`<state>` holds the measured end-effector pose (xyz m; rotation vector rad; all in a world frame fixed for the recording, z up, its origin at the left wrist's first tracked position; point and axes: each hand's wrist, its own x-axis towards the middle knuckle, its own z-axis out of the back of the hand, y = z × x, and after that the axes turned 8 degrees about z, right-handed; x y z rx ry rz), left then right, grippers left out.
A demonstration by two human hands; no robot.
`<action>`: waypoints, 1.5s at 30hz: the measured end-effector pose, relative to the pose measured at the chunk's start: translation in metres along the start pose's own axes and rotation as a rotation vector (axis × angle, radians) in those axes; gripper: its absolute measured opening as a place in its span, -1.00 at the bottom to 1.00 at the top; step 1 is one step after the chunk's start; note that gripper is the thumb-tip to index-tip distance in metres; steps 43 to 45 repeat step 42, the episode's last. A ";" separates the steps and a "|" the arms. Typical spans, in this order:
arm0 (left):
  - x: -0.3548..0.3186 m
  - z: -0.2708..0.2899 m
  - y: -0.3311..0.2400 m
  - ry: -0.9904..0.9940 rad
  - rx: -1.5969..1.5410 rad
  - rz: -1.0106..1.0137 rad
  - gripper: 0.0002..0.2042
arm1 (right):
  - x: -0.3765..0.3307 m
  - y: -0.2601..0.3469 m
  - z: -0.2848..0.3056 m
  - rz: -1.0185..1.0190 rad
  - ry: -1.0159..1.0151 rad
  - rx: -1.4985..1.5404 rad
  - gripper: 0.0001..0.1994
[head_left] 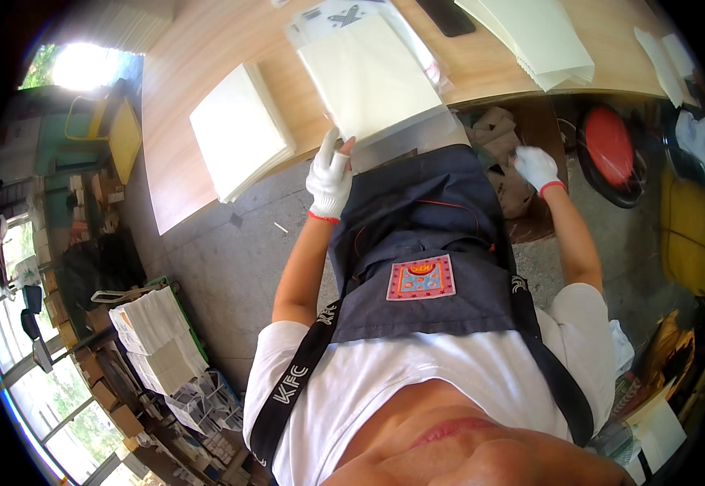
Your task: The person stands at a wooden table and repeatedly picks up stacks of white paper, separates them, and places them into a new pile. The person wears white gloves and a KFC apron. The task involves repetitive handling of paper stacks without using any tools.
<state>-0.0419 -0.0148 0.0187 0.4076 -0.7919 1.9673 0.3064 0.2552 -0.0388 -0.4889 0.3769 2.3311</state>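
Note:
My left hand (330, 178), in a white glove with a red cuff, grips the near edge of a clear plastic sleeve (405, 134) that holds a cream paper sheet (368, 77) on the wooden table (174, 170). My right hand (537, 168), also gloved, hangs below the table edge by crumpled brown paper (502, 158), fingers loosely curled with nothing visibly in them. A dark apron (425, 243) covers my front.
A stack of cream sheets (239, 130) lies left on the table, another stack (543, 40) at the right. A black phone (445, 16) lies at the far edge. A red round stool (611, 150) stands right. Bundled paper stacks (158, 340) sit on the floor left.

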 end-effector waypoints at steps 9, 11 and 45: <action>0.016 0.000 0.005 0.072 -0.055 -0.242 -0.76 | 0.048 0.147 0.088 0.842 -0.925 0.177 -0.77; -0.007 -0.008 0.019 0.093 -0.224 0.071 -0.79 | 0.060 0.148 0.066 0.819 -0.823 0.384 -0.82; -0.016 0.104 0.206 -0.054 -0.104 0.896 -0.56 | 0.106 0.389 0.103 0.511 -0.062 0.855 -0.61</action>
